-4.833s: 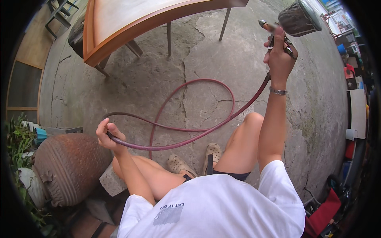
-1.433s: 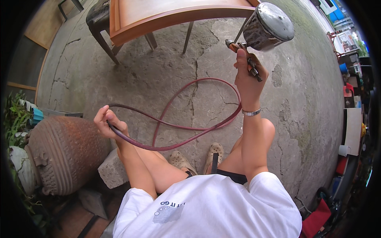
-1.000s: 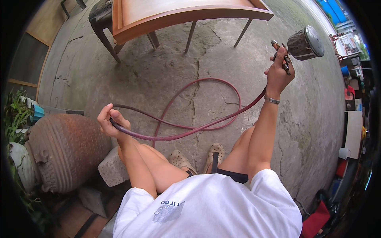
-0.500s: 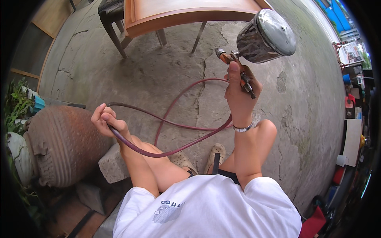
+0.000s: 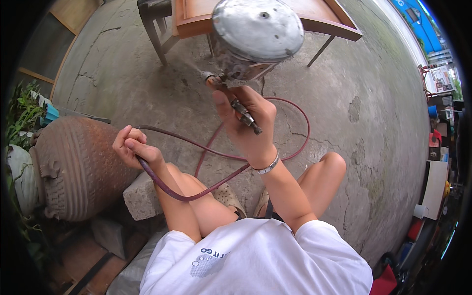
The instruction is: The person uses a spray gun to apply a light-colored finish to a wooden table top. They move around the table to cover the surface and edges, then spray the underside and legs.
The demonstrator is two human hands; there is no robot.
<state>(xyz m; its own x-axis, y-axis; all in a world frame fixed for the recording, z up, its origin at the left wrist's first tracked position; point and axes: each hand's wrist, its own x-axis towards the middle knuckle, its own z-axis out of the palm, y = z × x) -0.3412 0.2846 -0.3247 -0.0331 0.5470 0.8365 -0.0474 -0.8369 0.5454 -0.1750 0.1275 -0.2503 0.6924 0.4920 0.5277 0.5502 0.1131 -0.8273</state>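
Observation:
My right hand (image 5: 253, 120) is closed round a spray gun (image 5: 243, 114) in front of me, its nozzle pointing up and to the left. A faint mist shows at the nozzle. On the gun sits a round, paint-stained metal cup (image 5: 258, 29) with a silver lid. My left hand (image 5: 137, 147), off to the left, is closed on a dark red air hose (image 5: 221, 184), which loops between my arms and over the concrete. Beyond the cup stands a wooden panel (image 5: 319, 24) with a raised orange-brown rim and a pale middle; the cup hides part of it.
A large brown clay jar (image 5: 83, 167) lies at the left beside a concrete block (image 5: 142, 196) and green plants (image 5: 24, 110). A dark stool (image 5: 152, 34) stands by the panel. Assorted goods and boxes (image 5: 435, 182) line the right side. Cracked concrete floor (image 5: 373, 132) surrounds my feet.
My right hand has swung left with the spray gun and cup, and mist now shows at the nozzle. The hose loop has shifted. My left hand stays nearly in place.

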